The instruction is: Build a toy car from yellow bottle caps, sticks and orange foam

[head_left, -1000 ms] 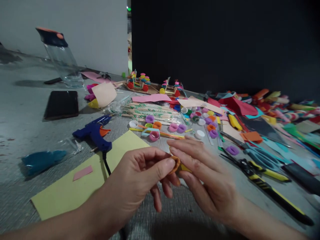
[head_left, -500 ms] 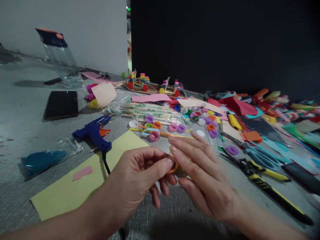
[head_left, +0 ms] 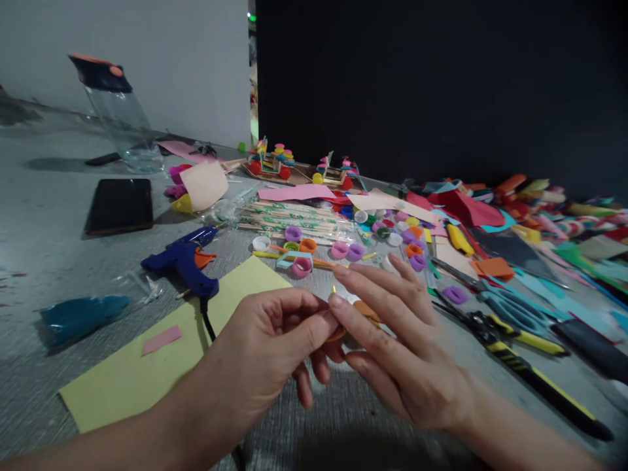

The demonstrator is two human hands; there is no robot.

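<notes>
Near the middle, my left hand [head_left: 275, 353] pinches an orange bottle cap [head_left: 336, 336] between thumb and fingers; most of the cap is covered. A short yellow tip [head_left: 333, 289] shows just above that pinch. My right hand [head_left: 407, 347] is palm down with its fingers stretched out and apart, one fingertip close against my left thumb. Behind its fingers an orange piece [head_left: 366, 310] is partly hidden, and I cannot tell whether the hand touches it. Beyond the hands lie a pink cap [head_left: 301, 265] and a light blue strip [head_left: 289, 259].
A blue glue gun [head_left: 184, 261] rests partly on a yellow-green sheet [head_left: 127, 366] at left. Scissors [head_left: 515, 307] and black-yellow pliers [head_left: 530, 373] lie at right. Wrapped sticks [head_left: 294, 219], a phone [head_left: 120, 205], a clear bottle [head_left: 122, 124] and small wheeled models [head_left: 269, 160] stand farther back.
My right hand's fingers have spread wider apart, uncovering more of the orange piece behind them. My left hand stays in place, and the cap in it is more covered.
</notes>
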